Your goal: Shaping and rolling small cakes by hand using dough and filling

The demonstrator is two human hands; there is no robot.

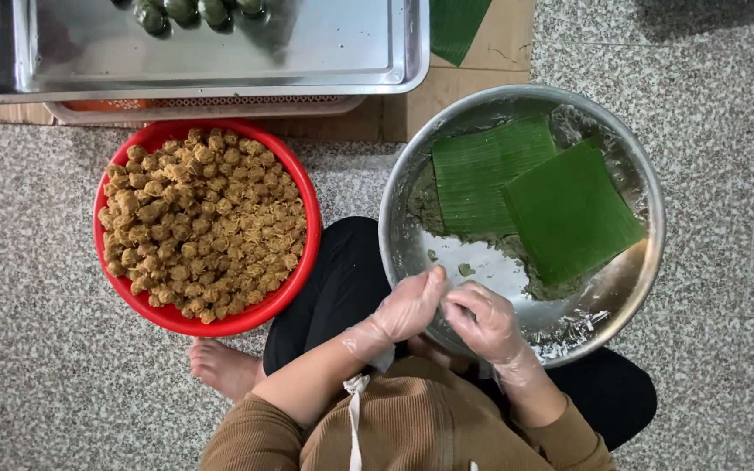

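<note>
Both my hands wear thin clear plastic gloves and meet over the near rim of a large metal bowl [630,288]. My left hand [407,305] has its fingers curled toward my right hand [484,324], fingertips touching. Whatever lies between them is hidden. Inside the bowl are two square green leaf pieces [569,209], overlapping, with smears of greenish dough [467,269] on the bowl's bottom and walls.
A red bowl [307,253] heaped with several small brown balls sits to the left on the speckled floor. A metal tray [220,52] at the top holds several dark green balls [181,10], on cardboard. My bare foot [224,366] rests near the red bowl.
</note>
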